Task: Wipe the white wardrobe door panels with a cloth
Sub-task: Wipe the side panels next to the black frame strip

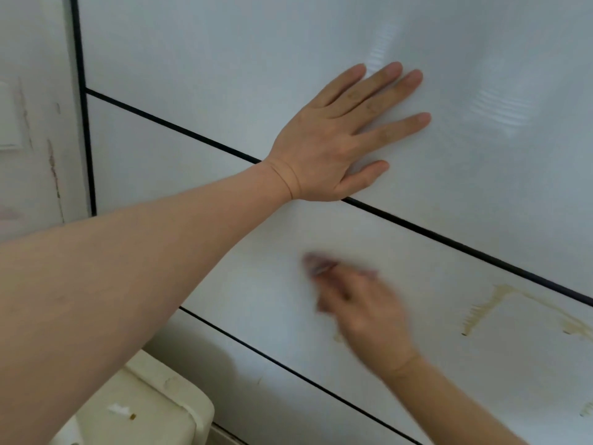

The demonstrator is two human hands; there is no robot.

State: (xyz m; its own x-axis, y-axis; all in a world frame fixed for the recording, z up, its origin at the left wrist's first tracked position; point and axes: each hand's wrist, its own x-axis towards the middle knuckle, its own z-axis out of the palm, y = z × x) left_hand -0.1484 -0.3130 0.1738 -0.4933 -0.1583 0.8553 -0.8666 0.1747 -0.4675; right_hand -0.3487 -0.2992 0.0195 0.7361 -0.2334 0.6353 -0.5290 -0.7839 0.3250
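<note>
The white wardrobe door (224, 53) fills the view, split into panels by thin black lines. My left hand (340, 136) lies flat on the upper panel, fingers spread, holding nothing. My right hand (362, 309) is blurred by motion on the middle panel (256, 274) and presses a small pinkish cloth (316, 263) against it; only the cloth's edge shows past the fingers. Yellow-brown stain marks (494, 305) sit on the same panel, to the right of the cloth.
A cream plastic box or lid (154, 403) stands below at the lower left, close to the bottom panel. A white wall with scuffed paint (38, 149) borders the wardrobe's black frame edge on the left.
</note>
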